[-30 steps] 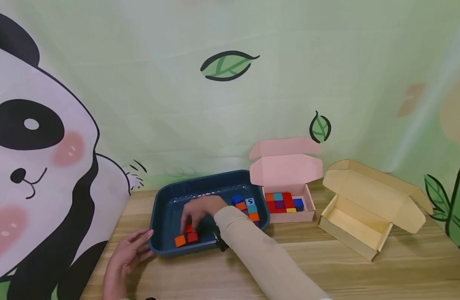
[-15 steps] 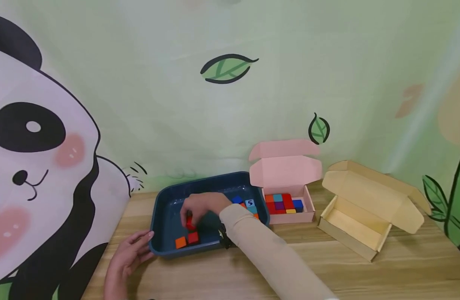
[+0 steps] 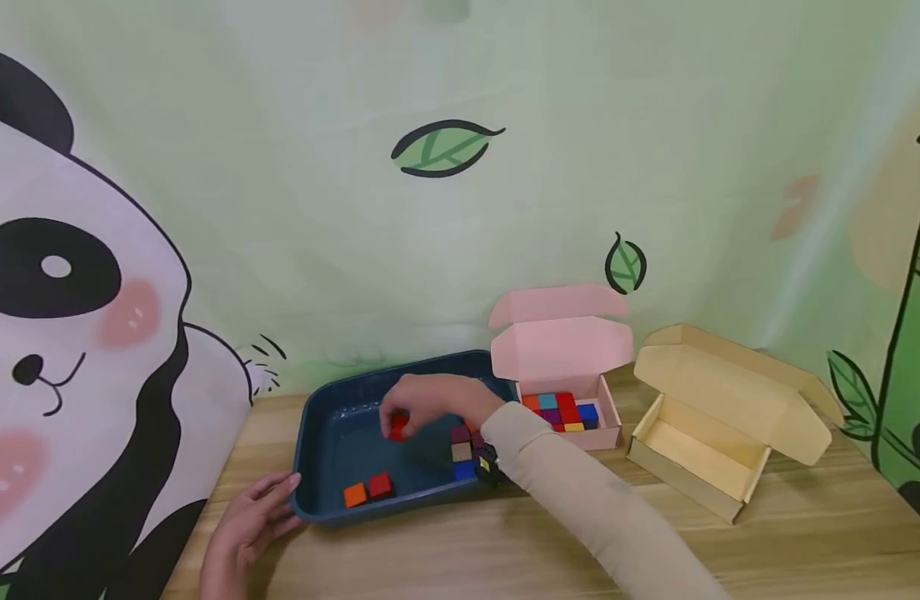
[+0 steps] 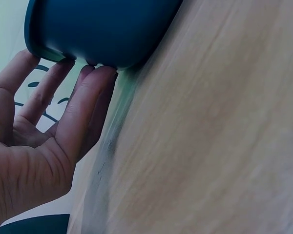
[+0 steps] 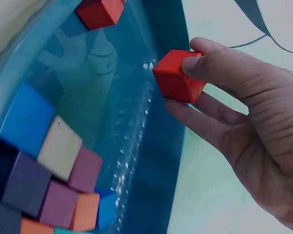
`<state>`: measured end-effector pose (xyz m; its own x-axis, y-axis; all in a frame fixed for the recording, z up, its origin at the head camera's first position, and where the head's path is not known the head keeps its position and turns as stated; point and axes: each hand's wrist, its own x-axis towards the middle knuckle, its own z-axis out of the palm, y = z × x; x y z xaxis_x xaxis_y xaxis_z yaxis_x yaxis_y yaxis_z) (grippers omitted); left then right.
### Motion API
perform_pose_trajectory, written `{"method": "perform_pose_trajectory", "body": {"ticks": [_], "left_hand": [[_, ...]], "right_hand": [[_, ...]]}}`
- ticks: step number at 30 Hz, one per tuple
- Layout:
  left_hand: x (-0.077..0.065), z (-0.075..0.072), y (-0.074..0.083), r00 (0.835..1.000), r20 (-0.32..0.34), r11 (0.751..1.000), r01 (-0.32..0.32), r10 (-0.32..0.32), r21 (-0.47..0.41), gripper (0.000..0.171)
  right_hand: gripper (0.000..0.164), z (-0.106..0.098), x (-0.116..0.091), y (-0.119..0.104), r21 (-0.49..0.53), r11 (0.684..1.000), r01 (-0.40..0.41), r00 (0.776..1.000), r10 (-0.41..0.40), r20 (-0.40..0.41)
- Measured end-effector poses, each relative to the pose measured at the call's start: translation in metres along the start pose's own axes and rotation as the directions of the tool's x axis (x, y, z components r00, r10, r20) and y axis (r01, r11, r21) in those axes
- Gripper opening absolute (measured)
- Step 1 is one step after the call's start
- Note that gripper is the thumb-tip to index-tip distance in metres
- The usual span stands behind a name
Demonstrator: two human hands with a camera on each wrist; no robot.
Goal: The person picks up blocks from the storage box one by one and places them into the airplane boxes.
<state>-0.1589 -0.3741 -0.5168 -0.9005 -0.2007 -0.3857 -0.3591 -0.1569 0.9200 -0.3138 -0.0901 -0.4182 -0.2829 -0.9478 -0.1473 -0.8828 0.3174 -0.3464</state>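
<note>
Right hand [image 3: 430, 400]: grasping; one red cube [image 5: 178, 80] pinched between the thumb and fingers. As I watch, the cube sits at the fingertips, below the knuckles, held above the floor of the blue tray [image 3: 336, 450] and apart from the other cubes.

Left hand [image 3: 250, 521]: not gripping; fingers extended, fingertips touching the tray's outside at its near left corner.

Tray contents: a second red block [image 3: 381, 485] and an orange block [image 3: 355, 495] lie just beside each other along the near wall, between the two hands. Toward the right end, a packed group of coloured cubes [image 5: 61, 148], partly hidden from me by the right forearm.

To the right of the tray: pink box [image 3: 602, 438], lid up, cubes inside; farther right, tan box [image 3: 681, 468], lid raised.
</note>
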Motion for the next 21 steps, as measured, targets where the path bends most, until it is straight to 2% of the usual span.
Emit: {"method": "perform_pose_trajectory", "body": {"ticks": [3, 6, 8, 14, 21], "left_hand": [[-0.001, -0.001, -0.001, 1.0, -0.004, 1.0, 0.005, -0.005, -0.004, 0.02], [-0.002, -0.001, -0.002, 1.0, -0.018, 1.0, -0.002, 0.002, -0.012, 0.017], [-0.002, 0.0, -0.002, 1.0, -0.012, 1.0, -0.005, 0.005, -0.019, 0.013], [-0.001, 0.0, -0.001, 1.0, -0.008, 0.999, -0.021, 0.02, -0.03, 0.012], [0.001, 0.001, -0.005, 0.999, -0.037, 0.999, -0.026, 0.025, -0.024, 0.018]], "right_hand": [[0.02, -0.002, -0.011, 0.002, -0.042, 0.999, -0.025, 0.999, 0.023, -0.046], [0.021, -0.003, -0.024, 0.005, -0.071, 0.995, -0.064, 0.991, 0.055, -0.122], [0.021, -0.002, -0.033, 0.007, -0.051, 0.995, -0.089, 0.98, 0.078, -0.182], [0.023, -0.001, -0.064, 0.007, 0.071, 0.987, -0.144, 0.925, 0.16, -0.344], [0.022, 0.014, -0.103, 0.015, 0.171, 0.959, -0.228, 0.874, 0.279, -0.399]]}}
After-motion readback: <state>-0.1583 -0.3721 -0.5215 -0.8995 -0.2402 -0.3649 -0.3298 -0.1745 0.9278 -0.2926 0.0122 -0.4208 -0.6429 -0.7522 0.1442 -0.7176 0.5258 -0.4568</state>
